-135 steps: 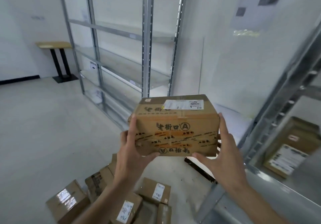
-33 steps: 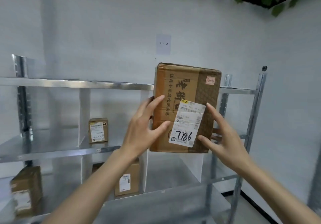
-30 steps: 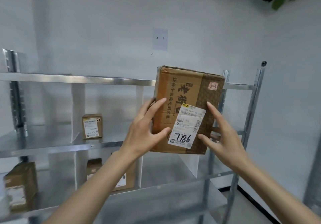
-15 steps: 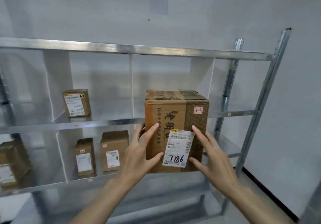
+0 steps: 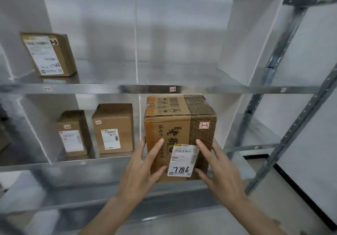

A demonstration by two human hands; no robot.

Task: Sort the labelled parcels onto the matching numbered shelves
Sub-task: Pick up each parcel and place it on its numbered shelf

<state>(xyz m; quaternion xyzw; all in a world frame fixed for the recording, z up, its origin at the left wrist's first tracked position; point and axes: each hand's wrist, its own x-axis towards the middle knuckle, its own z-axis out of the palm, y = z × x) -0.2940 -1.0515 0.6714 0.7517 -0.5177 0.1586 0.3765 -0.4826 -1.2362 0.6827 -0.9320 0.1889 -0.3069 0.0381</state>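
Observation:
A brown cardboard parcel [image 5: 175, 125] with a white label reading 7786 and a small red tag "2-3" stands upright at the front of the second shelf [image 5: 102, 160], in the compartment right of the middle divider. My left hand [image 5: 144, 169] presses its left front face and my right hand [image 5: 218, 167] its right front corner. Both hands hold the parcel between them. Whether its base rests fully on the shelf is hidden by my hands.
The upper shelf [image 5: 200, 89] carries small number tags on its front edge and one small labelled box [image 5: 49, 54] at the left. Two labelled boxes [image 5: 73, 132] [image 5: 114, 127] stand in the compartment left of the parcel. A perforated steel upright [image 5: 284, 149] stands at the right.
I have come closer to the rack and lowered the parcel from chest height into the second shelf's right compartment. Both hands stayed on it.

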